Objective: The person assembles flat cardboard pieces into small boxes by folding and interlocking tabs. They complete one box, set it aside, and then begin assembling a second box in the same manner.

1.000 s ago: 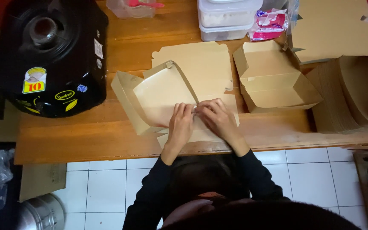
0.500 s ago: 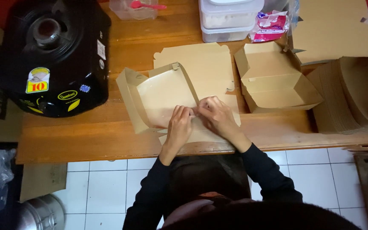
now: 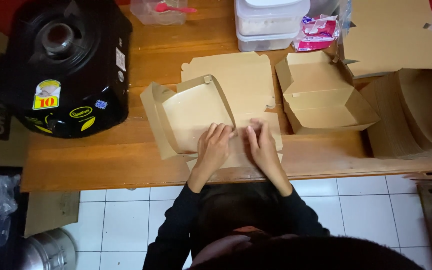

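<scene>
A flat brown cardboard box blank (image 3: 191, 112) lies on the wooden table (image 3: 101, 160), partly folded, its left and far walls raised. My left hand (image 3: 213, 145) presses its near right corner, fingers curled on the flap. My right hand (image 3: 261, 142) pinches the same corner from the right, over the flat part of the blank (image 3: 248, 122). Both hands touch the cardboard close together. A finished open box (image 3: 321, 95) sits to the right. Another flat blank (image 3: 236, 75) lies under the one being folded.
A large black round appliance (image 3: 66, 65) fills the table's left end. White plastic tubs (image 3: 268, 22), a clear tub with a pink spoon (image 3: 158, 11) and a pink packet (image 3: 318, 32) stand at the far edge. Stacked cardboard blanks (image 3: 406, 115) lie right. White floor tiles (image 3: 366, 205) lie below.
The box's far and right walls have come up more. Both hands stayed at the near right corner, shifting slightly as they fold it.
</scene>
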